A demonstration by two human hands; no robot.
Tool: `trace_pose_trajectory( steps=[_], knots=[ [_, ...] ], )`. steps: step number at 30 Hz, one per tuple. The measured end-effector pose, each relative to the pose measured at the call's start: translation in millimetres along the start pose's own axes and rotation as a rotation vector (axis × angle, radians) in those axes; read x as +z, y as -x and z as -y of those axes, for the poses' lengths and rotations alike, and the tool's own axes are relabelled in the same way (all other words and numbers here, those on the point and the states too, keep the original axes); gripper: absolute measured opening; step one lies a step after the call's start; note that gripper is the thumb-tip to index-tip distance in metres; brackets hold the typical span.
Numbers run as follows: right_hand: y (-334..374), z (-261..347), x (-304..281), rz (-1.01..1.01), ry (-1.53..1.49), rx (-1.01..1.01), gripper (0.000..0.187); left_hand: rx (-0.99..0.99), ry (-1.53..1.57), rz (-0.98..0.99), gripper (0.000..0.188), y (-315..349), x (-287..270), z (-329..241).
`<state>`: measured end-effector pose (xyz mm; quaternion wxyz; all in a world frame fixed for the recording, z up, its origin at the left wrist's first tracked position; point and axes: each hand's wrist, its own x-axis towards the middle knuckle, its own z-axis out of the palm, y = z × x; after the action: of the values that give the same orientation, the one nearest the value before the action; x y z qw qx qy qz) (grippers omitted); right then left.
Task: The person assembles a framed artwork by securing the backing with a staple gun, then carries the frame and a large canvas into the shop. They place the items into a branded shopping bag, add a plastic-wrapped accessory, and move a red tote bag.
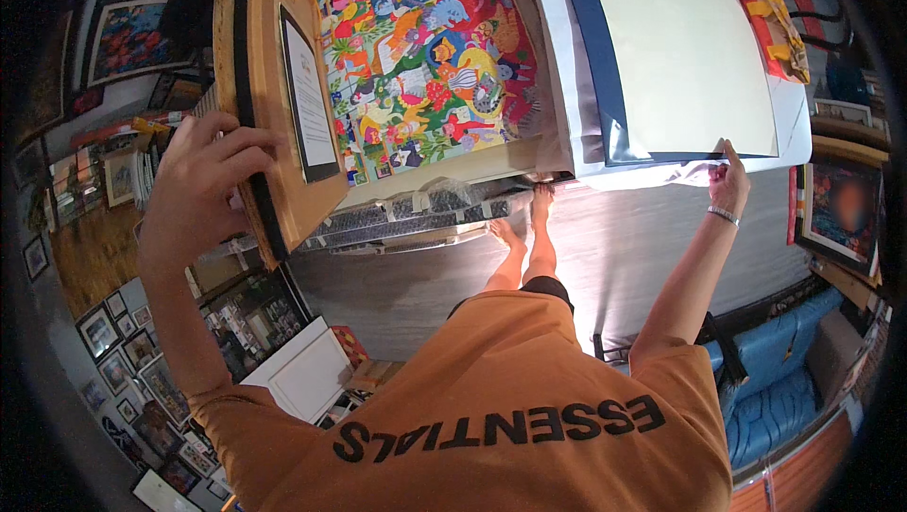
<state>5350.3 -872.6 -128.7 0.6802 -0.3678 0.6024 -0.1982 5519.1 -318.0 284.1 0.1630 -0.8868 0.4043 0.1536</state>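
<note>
My left hand is curled over the black side of a thick picture frame, its fingertips on the brown backing. A black-edged label card is fixed to that backing. Beside the frame, a bright illustrated print crowded with animals and figures lies flat. My right hand pinches the near edge of a dark blue mat board, close to its right corner. A large cream sheet lies on the blue board and covers most of it.
Both sheets rest on a white-topped table; an orange and tan packet sits at its right end. Bubble-wrapped pieces stand below the print's near edge. A blue couch is at the lower right, and framed pictures crowd the left wall.
</note>
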Motion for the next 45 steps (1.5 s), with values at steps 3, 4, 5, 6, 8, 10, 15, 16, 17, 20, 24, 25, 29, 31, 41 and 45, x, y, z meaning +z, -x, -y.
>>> trace_pose_trajectory(
  steps=[3,4,5,6,8,10,15,16,17,20,24,25,29,31,41,45],
  knots=[
    [2.5,3.7,-5.4,-0.02,0.094,-0.12,0.016,-0.025,0.022,-0.023,0.052,2.8,-1.6,-0.6],
    [3.9,5.8,-6.4,0.006,0.068,-0.144,0.015,-0.019,0.015,-0.033,0.052,3.4,-2.6,-0.9],
    [5.2,7.7,-7.1,0.02,0.033,-0.17,0.014,-0.012,0.007,-0.045,0.051,4.1,-3.2,-1.6],
    [5.8,10.2,-7.2,0.057,-0.021,-0.201,0.013,-0.015,0.012,-0.036,0.052,4.4,-4.0,-1.9],
    [5.0,13.4,-5.8,0.127,-0.077,-0.212,0.013,-0.022,0.001,-0.042,0.052,5.2,-4.8,-2.7],
    [1.6,15.2,-2.1,0.146,-0.22,-0.096,0.016,-0.013,0.013,-0.061,0.052,5.6,-4.6,-2.9],
    [-7.9,9.3,13.4,0.412,-0.412,0.088,0.018,-0.002,0.008,-0.035,0.052,6.4,-1.1,0.9],
    [-8.3,7.7,16.0,0.39,-0.378,0.056,0.017,-0.005,0.013,-0.029,0.052,7.0,-0.2,1.9],
    [-8.1,7.3,17.1,0.41,-0.358,0.032,0.017,-0.01,0.015,-0.034,0.052,7.7,0.8,2.8],
    [-5.3,10.8,17.6,0.343,-0.344,-0.094,0.013,0.009,0.003,-0.079,0.052,10.4,2.9,5.5],
    [5.9,26.5,-3.0,0.413,-0.517,-0.273,0.039,0.053,0.041,-0.113,0.048,12.5,4.1,11.2],
    [10.7,31.2,-11.4,0.445,-0.477,-0.321,0.041,0.072,0.052,-0.113,0.048,13.2,4.1,12.7],
    [39.9,50.5,-42.5,0.412,-0.409,-0.439,0.052,0.052,0.048,-0.077,0.045,14.7,5.2,17.0],
    [60.1,62.6,-48.6,0.553,-0.387,-0.456,0.052,0.092,0.076,-0.127,0.045,14.5,6.9,18.8],
    [131.8,93.9,116.7,0.93,0.022,-0.386,0.048,0.082,0.14,-0.096,0.041,20.6,6.5,26.5],
    [145.8,54.3,220.5,1.171,0.156,-0.294,0.052,0.043,0.172,-0.116,0.044,20.2,6.5,22.0]
  ],
)
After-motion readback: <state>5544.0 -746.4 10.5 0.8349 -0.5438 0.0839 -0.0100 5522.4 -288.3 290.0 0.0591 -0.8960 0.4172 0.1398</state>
